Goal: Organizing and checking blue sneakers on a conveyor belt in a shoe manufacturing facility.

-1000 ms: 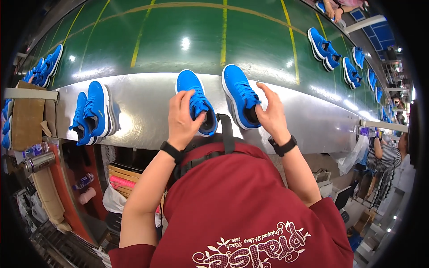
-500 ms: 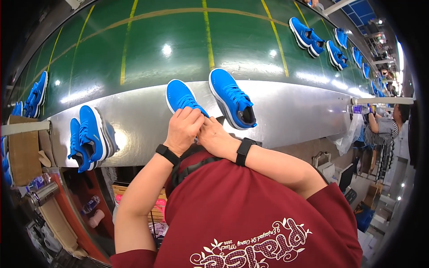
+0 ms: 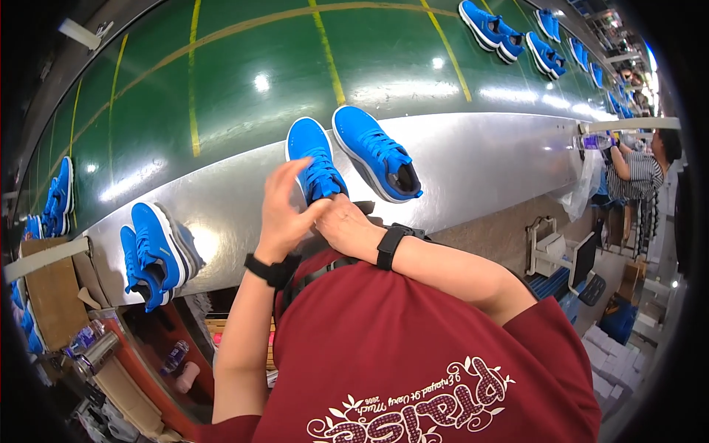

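A blue sneaker [image 3: 312, 148] with a white sole lies on the metal ledge, toe away from me. My right hand [image 3: 346, 225] is at its heel end, fingers curled at the collar and partly hidden. Beside the shoe's left edge, my left hand [image 3: 283, 210] is raised with fingers stretched out and thumb apart, its thumb tip near my right hand. Its fingertips overlap the side of the shoe; whether they touch it I cannot tell. Just right lies a second blue sneaker [image 3: 373, 151], tilted and untouched, with its dark lining showing.
Another pair of blue sneakers [image 3: 159, 251] rests at the ledge's left end. Beyond the metal ledge [image 3: 473, 166] runs a green conveyor belt [image 3: 251, 44] with yellow lines, carrying more pairs. A cardboard box [image 3: 55, 288] stands left. A person in a striped top [image 3: 631, 173] is far right.
My left hand has let go at the heel and opened, lifting off to the left. My right hand stays at the collar. The view has shifted slightly.
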The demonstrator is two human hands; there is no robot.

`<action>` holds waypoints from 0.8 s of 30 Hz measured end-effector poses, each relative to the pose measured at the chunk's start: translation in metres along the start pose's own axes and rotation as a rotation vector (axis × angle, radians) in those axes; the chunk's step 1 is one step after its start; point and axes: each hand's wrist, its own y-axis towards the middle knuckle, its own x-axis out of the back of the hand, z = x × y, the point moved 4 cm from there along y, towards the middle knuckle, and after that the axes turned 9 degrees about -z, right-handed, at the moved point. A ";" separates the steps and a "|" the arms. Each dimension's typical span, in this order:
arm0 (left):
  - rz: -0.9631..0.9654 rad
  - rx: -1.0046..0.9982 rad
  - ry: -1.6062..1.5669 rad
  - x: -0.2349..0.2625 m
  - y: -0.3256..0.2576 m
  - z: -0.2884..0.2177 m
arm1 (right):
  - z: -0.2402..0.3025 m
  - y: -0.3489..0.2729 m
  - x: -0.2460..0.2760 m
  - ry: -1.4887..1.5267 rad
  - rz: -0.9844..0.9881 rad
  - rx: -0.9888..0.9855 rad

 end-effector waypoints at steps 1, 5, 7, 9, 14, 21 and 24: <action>-0.019 0.144 -0.087 0.004 -0.010 0.011 | 0.004 0.003 0.002 -0.110 0.013 -0.010; 0.016 0.164 -0.030 0.005 -0.022 0.018 | 0.002 0.002 0.003 -0.089 -0.061 -0.032; 0.030 -0.078 0.085 0.002 -0.017 0.006 | 0.002 0.002 0.005 -0.029 0.037 -0.054; 0.060 -0.106 0.092 -0.005 -0.012 0.000 | 0.003 0.002 0.010 -0.018 0.017 -0.032; 0.047 -0.040 0.076 -0.016 -0.010 0.004 | -0.001 -0.014 0.049 0.120 -0.059 -0.055; 0.044 0.039 0.141 -0.035 -0.017 0.015 | -0.040 -0.009 0.070 0.555 -0.405 -0.606; 0.030 0.050 0.166 -0.042 -0.019 0.024 | -0.034 -0.007 0.066 0.551 -0.422 -0.514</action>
